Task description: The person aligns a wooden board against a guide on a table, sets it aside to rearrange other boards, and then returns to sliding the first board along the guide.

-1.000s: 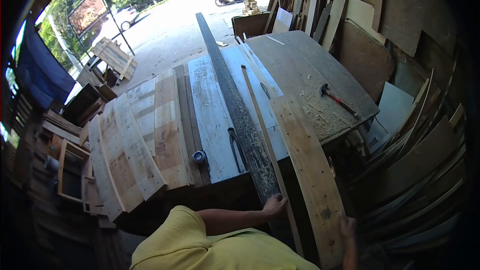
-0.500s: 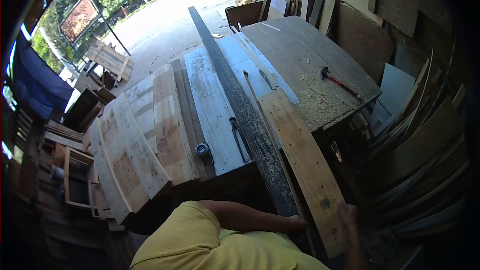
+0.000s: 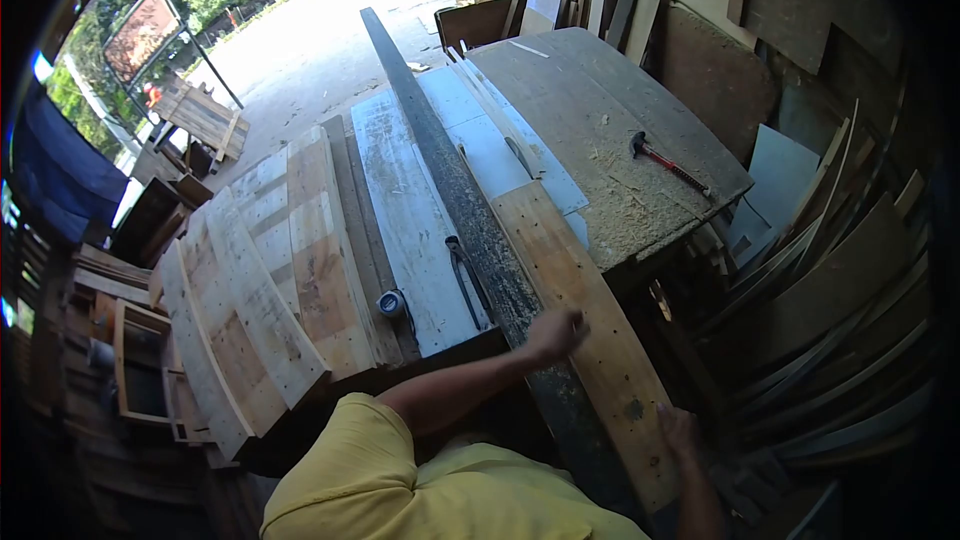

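A long light-brown plank (image 3: pixel 597 325) with small dark marks lies beside a long dark beam (image 3: pixel 463 205). My left hand (image 3: pixel 556 334) is closed over the plank's left edge, near its middle; what its fingers hold, if anything, is too small to make out. My right hand (image 3: pixel 680 430) grips the plank's right edge near the close end. Left of the beam, pincers (image 3: pixel 467 275) and a round tape measure (image 3: pixel 391 303) rest on and beside a whitish board (image 3: pixel 405 230).
A hammer (image 3: pixel 672 166) and wood shavings lie on the brown tabletop (image 3: pixel 590 90) at right. Nailed curved wooden panels (image 3: pixel 265 280) are at left. Boards (image 3: pixel 850 290) lean along the right side. A signboard (image 3: pixel 142 32) stands outside.
My left hand has moved up and forward along the plank. The plank has shifted left against the dark beam, covering the thin strip between them. The view has shifted slightly.
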The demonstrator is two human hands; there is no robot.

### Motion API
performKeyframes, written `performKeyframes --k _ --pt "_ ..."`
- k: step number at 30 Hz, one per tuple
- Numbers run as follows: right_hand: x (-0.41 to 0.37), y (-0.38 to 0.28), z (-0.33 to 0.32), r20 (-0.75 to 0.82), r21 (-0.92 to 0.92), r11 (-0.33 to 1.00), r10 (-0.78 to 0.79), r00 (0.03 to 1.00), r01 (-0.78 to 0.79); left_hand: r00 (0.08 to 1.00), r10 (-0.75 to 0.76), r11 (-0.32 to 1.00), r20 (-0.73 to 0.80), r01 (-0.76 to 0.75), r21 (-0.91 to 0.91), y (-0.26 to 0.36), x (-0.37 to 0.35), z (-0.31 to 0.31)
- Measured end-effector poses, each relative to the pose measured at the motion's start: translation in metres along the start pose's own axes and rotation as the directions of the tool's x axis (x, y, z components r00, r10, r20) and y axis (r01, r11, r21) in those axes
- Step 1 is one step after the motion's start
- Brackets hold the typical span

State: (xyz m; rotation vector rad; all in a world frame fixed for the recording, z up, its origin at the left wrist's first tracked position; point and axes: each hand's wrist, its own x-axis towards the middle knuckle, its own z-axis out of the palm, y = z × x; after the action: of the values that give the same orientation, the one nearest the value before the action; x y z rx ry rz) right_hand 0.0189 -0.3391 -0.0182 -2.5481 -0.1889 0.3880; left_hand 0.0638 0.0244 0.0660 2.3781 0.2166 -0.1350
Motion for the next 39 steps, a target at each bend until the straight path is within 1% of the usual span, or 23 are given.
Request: performKeyframes --k 1,2,3,5,6,8,10,11,12,13,15,17,19,22,29,32,34,37,39 --pt "-0.002 -0.005 -0.003 -0.009 0.016 1.000 0.010 1.000 -0.010 0.972 -0.037 0.994 -0.231 0.012 -0.108 -0.019 0.031 -0.018" --pt "-0.002 -0.004 -0.001 -0.011 0.013 1.000 0.016 1.000 -0.016 0.884 0.114 0.993 -0.453 -0.104 0.047 -0.049 0.060 -0.032" --pt "-0.001 -0.001 0.002 -0.008 0.010 1.000 0.018 1.000 -0.018 0.905 0.019 0.989 -0.424 0.045 0.141 -0.072 0.083 -0.048" --pt "-0.002 0.000 0.001 -0.002 -0.003 1.000 0.025 1.000 -0.025 0.868 -0.015 0.938 -0.497 0.183 0.293 -0.117 0.113 -0.058" --pt "-0.002 -0.003 -0.001 0.016 -0.015 0.999 0.047 0.999 -0.047 0.870 -0.020 0.941 -0.493 0.183 0.286 -0.129 0.113 -0.059" --pt "0.003 0.004 0.001 0.041 -0.035 0.997 0.077 0.996 -0.075 0.915 -0.043 0.908 -0.400 0.203 0.367 -0.146 0.113 -0.057" --pt "0.007 0.019 0.008 -0.027 -0.023 0.999 -0.039 0.999 0.039 0.920 -0.045 0.897 -0.390 0.209 0.390 -0.149 0.113 -0.056" --pt "0.005 0.022 0.007 -0.007 -0.030 0.999 -0.024 1.000 0.024 0.922 -0.041 0.884 -0.385 0.214 0.417 -0.148 0.112 -0.056" --pt "0.007 0.009 -0.002 -0.011 -0.003 0.999 -0.041 0.999 0.041 0.919 -0.048 0.868 -0.391 0.232 0.439 -0.145 0.110 -0.057" --pt "0.007 0.000 -0.006 -0.020 0.026 0.998 -0.057 0.998 0.058 0.926 -0.062 0.868 -0.372 0.234 0.438 -0.143 0.108 -0.058" --pt "0.006 -0.003 -0.005 -0.013 0.022 0.999 -0.038 0.999 0.039 0.931 -0.058 0.888 -0.359 0.213 0.408 -0.142 0.110 -0.060" --pt "0.005 -0.005 -0.002 -0.016 0.016 0.999 -0.037 0.999 0.037 0.927 -0.045 0.884 -0.373 0.211 0.418 -0.149 0.113 -0.057" --pt "0.004 -0.008 0.001 0.017 -0.009 1.000 -0.013 1.000 0.013 0.933 -0.012 0.887 -0.359 0.176 0.426 -0.148 0.111 -0.059" --pt "0.006 -0.005 0.005 0.011 -0.014 0.999 -0.038 0.999 0.038 0.931 0.018 0.897 -0.365 0.146 0.417 -0.152 0.111 -0.057" --pt "0.011 -0.008 0.009 -0.020 -0.020 0.999 -0.035 0.999 0.035 0.921 0.016 0.882 -0.390 0.171 0.440 -0.149 0.113 -0.056" --pt "0.013 -0.012 0.011 0.002 0.035 0.997 -0.068 0.998 0.068 0.924 0.011 0.877 -0.383 0.176 0.447 -0.150 0.111 -0.055" --pt "0.018 -0.019 0.009 0.019 -0.014 0.999 -0.028 0.999 0.028 0.928 -0.012 0.890 -0.372 0.180 0.419 -0.143 0.110 -0.060" --pt "0.022 -0.023 0.012 -0.047 0.034 0.996 -0.075 0.996 0.077 0.927 -0.012 0.885 -0.376 0.184 0.427 -0.140 0.108 -0.061" --pt "0.025 -0.020 0.015 -0.036 0.017 0.997 -0.069 0.997 0.070 0.925 -0.005 0.883 -0.379 0.182 0.433 -0.143 0.111 -0.059"
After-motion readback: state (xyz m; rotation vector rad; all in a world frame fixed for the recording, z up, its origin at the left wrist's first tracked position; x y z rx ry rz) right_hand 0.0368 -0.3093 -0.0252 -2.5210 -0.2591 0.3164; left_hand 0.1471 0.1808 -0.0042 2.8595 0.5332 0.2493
